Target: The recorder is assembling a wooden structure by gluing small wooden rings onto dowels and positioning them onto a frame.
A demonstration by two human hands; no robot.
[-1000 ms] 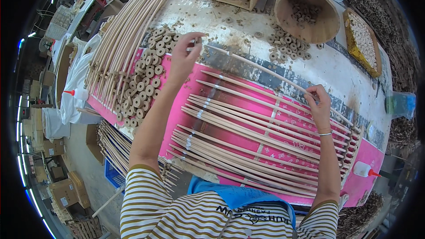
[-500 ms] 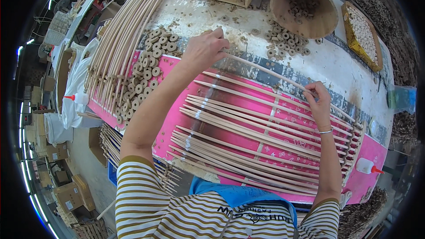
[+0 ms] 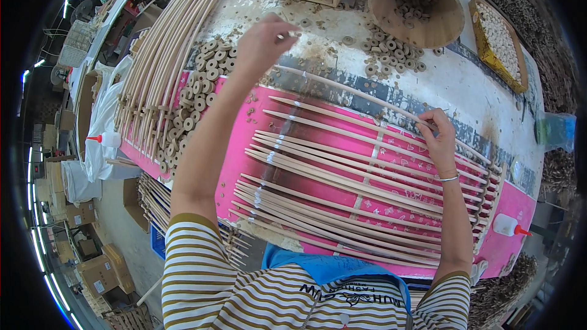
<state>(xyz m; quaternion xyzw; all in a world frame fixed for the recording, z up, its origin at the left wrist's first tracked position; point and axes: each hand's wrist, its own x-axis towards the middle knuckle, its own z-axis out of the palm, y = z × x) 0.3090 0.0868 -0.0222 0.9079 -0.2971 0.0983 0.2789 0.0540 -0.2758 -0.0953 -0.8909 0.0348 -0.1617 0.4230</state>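
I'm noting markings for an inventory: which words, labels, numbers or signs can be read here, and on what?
White shirt with olive-brown stripes: dark printed lettering across the chest, large enough to read in part; I won't copy it out.
Brown cardboard box at lower left: pale label, too small to read.
Pink sheet: small white printed marks, not readable.

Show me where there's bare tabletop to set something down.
Best looks the pale tabletop between the held rod and the yellow-sided tray, bar a few specks. A narrow pink strip between the left forearm and the row of rods is mostly bare. Crowded: the disc pile beside the bundled rods, and the row itself.
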